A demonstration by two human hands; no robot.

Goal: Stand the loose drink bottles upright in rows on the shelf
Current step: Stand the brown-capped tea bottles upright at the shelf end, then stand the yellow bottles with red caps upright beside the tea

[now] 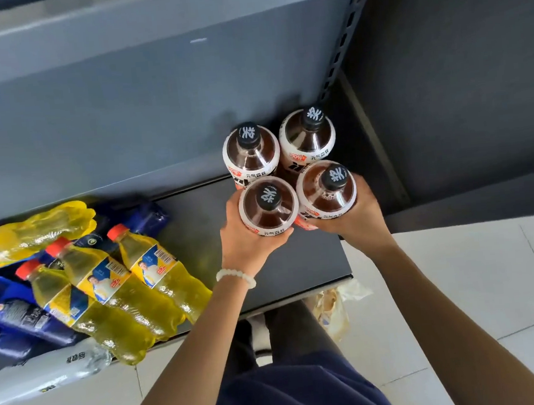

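Note:
Several brown drink bottles with black caps stand upright at the right end of the dark shelf [203, 227]. Two stand at the back: one on the left [251, 152], one on the right [307, 134]. My left hand [246, 239] grips the front left bottle [268, 206] around its body. My right hand [357, 220] grips the front right bottle [326, 190]. The front pair stands close against the back pair. On the shelf's left part lie yellow bottles with red caps [118, 289] and dark blue bottles [14, 318], all on their sides.
A clear bottle with a white label [45, 373] lies at the shelf's front left edge. A grey back panel [121, 102] and an upper shelf [146, 16] close the space above. A slotted upright post [339, 44] bounds the right side. White floor tiles [476, 281] lie below.

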